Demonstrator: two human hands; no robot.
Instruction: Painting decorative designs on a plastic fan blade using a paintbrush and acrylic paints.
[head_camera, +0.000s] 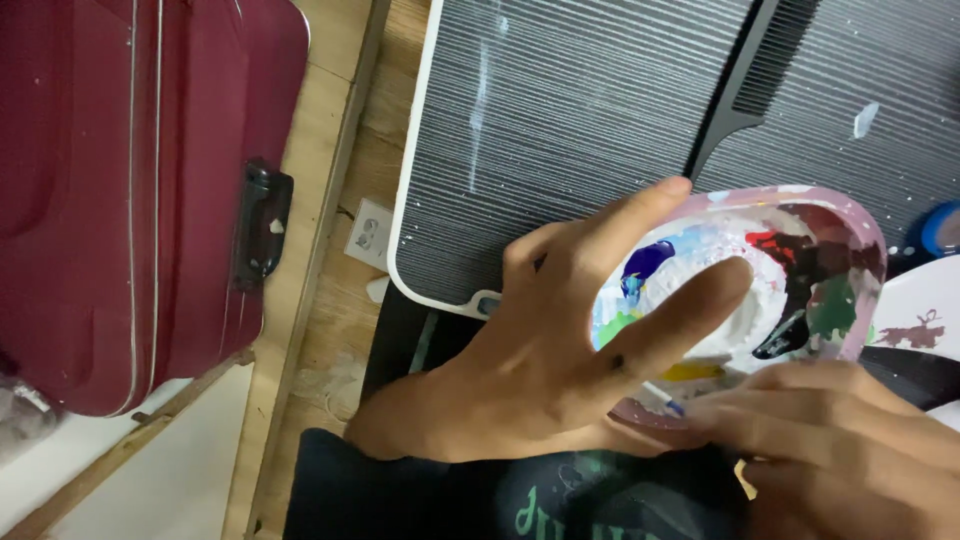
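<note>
My left hand (540, 350) reaches over a pink-rimmed paint dish (860, 235). Its index finger lies on the dish's far rim and its middle finger stretches across the white inside, which is smeared with blue, red, green, yellow and black paint. At the dish's near edge, my right hand (840, 440) has its fingers curled together. A thin white and blue stick (665, 397) pokes out from under those fingertips; the rest of it is hidden. The dish rests partly on a striped grey lap table (560, 110).
A black comb (745, 85) lies on the lap table behind the dish. To the right are a blue tape roll (942, 228) and a white sheet with a dark painted shape (915, 325). A maroon suitcase (110, 190) stands at left on the wooden floor, near a white socket (370, 235).
</note>
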